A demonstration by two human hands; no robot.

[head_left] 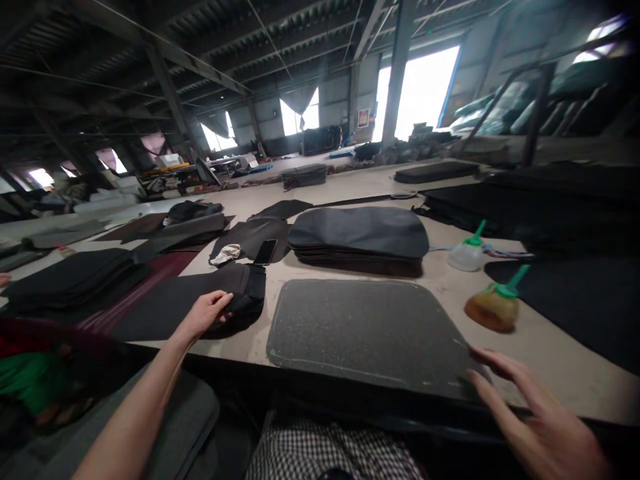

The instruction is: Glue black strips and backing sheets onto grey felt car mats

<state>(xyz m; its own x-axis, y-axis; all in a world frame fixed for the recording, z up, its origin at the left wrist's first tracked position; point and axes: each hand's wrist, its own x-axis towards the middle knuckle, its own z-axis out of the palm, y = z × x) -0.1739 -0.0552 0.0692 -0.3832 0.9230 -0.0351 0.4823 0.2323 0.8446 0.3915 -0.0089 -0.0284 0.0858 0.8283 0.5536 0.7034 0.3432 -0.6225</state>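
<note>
A dark grey speckled mat piece [365, 333] with rounded corners lies flat in front of me on the table [545, 347]. My right hand [535, 417] is open, fingers stretched out, fingertips at the mat's near right corner. My left hand [206, 312] reaches out to the left and its fingers close on the edge of a black rounded piece [245, 300] lying beside the mat. Behind the mat sits a stack of black padded pieces [360, 240].
Two squeeze bottles with green nozzles stand at the right: an amber one [493, 307] and a clear one [467, 252]. A phone [265, 251] and a crumpled cloth [225, 254] lie behind my left hand. Black sheets [575, 300] cover the table's left and right.
</note>
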